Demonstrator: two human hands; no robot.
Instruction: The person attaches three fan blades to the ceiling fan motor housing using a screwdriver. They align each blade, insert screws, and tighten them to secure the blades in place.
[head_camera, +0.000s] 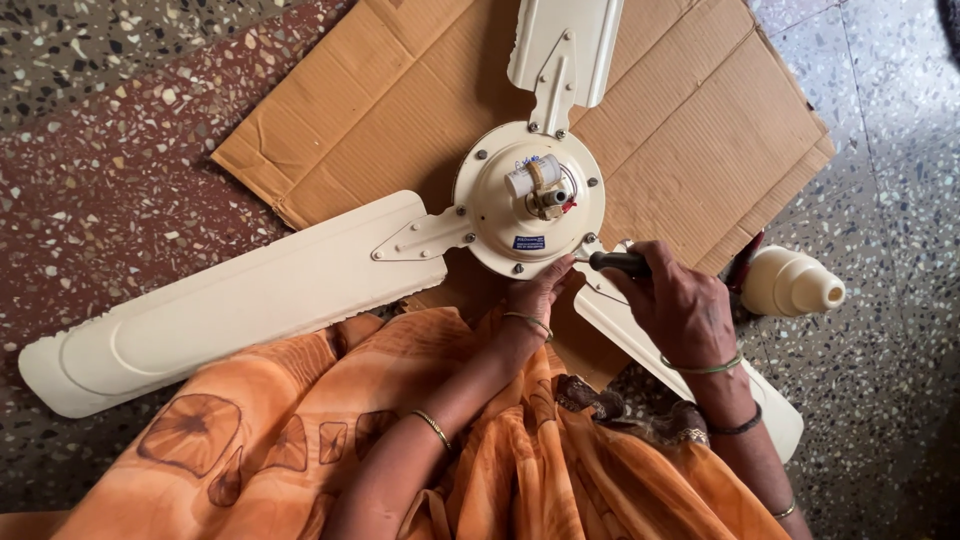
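A cream ceiling fan lies on flattened cardboard (690, 130), its round motor housing (500, 205) in the middle with three blades spreading out. My right hand (680, 300) grips a black-handled screwdriver (618, 263) whose tip points at the housing's lower right edge, near a blade bracket. My left hand (535, 295) rests under the housing's near rim, fingers partly hidden, seeming to steady it. One long blade (230, 300) reaches left across my lap. Another blade (565, 45) points away; the third runs under my right hand.
A cream cone-shaped fan canopy cover (790, 283) lies on the speckled terrazzo floor (890, 200) to the right. My orange draped clothing (300, 440) fills the lower frame. Bangles sit on both wrists.
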